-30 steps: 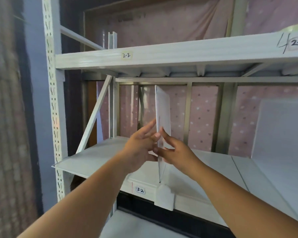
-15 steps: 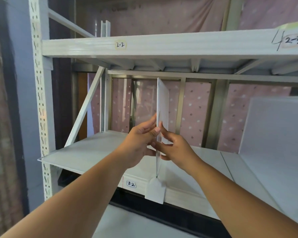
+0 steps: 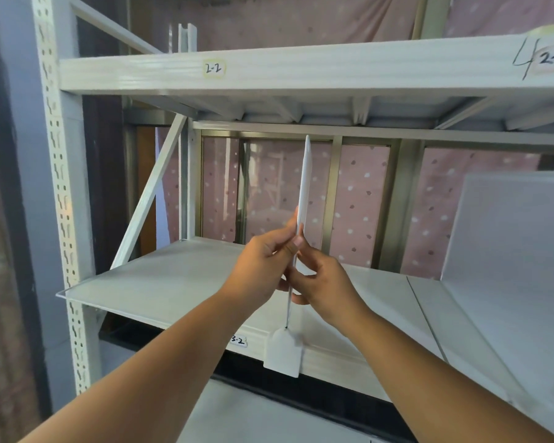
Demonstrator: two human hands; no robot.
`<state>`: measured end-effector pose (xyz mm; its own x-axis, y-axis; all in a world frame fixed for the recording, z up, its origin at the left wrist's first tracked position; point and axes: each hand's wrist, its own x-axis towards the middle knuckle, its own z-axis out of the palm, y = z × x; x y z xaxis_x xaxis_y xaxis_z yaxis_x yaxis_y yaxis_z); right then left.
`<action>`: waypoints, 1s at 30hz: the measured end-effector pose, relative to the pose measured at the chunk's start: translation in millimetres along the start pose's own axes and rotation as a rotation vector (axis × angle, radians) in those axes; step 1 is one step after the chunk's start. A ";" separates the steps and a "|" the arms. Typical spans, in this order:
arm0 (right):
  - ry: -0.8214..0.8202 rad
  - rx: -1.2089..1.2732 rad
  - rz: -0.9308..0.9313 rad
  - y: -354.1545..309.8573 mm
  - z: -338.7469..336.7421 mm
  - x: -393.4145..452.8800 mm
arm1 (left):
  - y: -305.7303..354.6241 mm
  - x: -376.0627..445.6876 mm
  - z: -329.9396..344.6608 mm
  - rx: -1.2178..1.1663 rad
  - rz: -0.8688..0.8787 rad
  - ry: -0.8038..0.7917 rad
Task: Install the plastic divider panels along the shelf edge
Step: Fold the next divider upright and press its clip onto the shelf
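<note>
Head view: I've got the divider panel [image 3: 305,183] standing upright and edge-on at centre frame, its bottom end meeting the white clip [image 3: 283,353] on the front edge of the shelf [image 3: 160,282]. My left hand [image 3: 263,266] pinches it from the left, my right hand [image 3: 323,282] from the right, fingers closed on its lower half. Another panel [image 3: 512,231] stands at far right.

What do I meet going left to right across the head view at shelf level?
Upright post → diagonal brace → left hand → divider panel → right hand → second panel.
</note>
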<state>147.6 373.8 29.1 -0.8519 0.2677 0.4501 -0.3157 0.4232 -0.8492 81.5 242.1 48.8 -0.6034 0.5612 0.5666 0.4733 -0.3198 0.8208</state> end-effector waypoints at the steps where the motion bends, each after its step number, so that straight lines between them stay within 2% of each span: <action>1: 0.002 0.004 -0.004 1.7 0.4 0.0 | -0.8 -0.6 1.2 0.016 0.006 0.014; 6: -0.027 0.046 -0.038 7.2 4.5 1.3 | -7.0 -1.5 0.5 0.210 0.078 0.111; 10: -0.029 0.017 -0.029 18.2 5.9 -3.8 | -15.4 -10.8 2.9 0.350 0.099 0.129; 20: 0.025 -0.128 -0.056 36.8 10.2 -8.7 | -28.1 -16.9 4.8 0.383 0.090 0.181; 30: 0.035 -0.104 -0.024 29.5 8.1 -21.0 | -24.2 -21.4 7.1 0.325 0.027 0.152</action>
<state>152.8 373.6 -7.7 -0.8290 0.2855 0.4809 -0.2892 0.5171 -0.8056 87.6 243.3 16.3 -0.6647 0.4281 0.6123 0.6552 -0.0600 0.7531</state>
